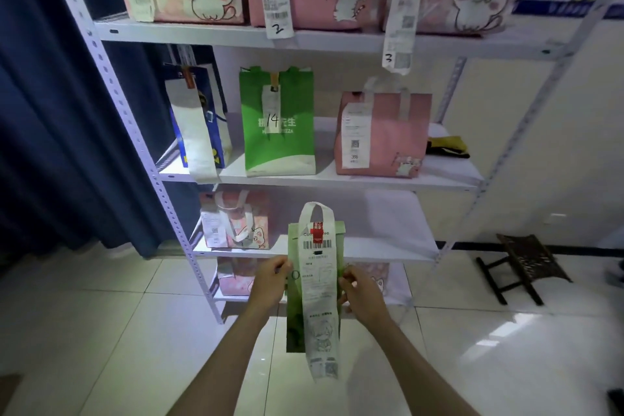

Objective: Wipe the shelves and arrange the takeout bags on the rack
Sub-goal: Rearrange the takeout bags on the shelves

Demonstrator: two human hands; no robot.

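Item, nearest: a tall, narrow pale-green paper takeout bag [294, 300] with a white loop handle, being held upright in the air in front of the rack, above the tiled floor [101, 331]. A long white printed receipt strip [319, 297] is hanging down its front, past the bag's bottom edge.

Holding it: the left hand [268, 282] is gripping the bag's left edge, fingers curled round it; the right hand [359, 287] is pinching the right edge, thumb to the front.

Step in hand, as I judge it: the arranging, not the wiping. This bag is being carried toward a place on the rack and is not yet set down.

Behind the bag: the white metal rack [162, 192]. The lower shelf board [388, 246] is bearing one pink cat-printed bag [236, 223] at the left, with bare board to its right.

Further up: the middle shelf is holding a blue bag [211, 132], a green bag marked 14 [278, 142] and a pink handled bag [385, 135]; a folded yellow cloth [447, 145] is lying beside the last.

Next move, likely: reaching forward, clearing the shelf edge, and standing the bag upright on the bare lower board, receipt facing out.
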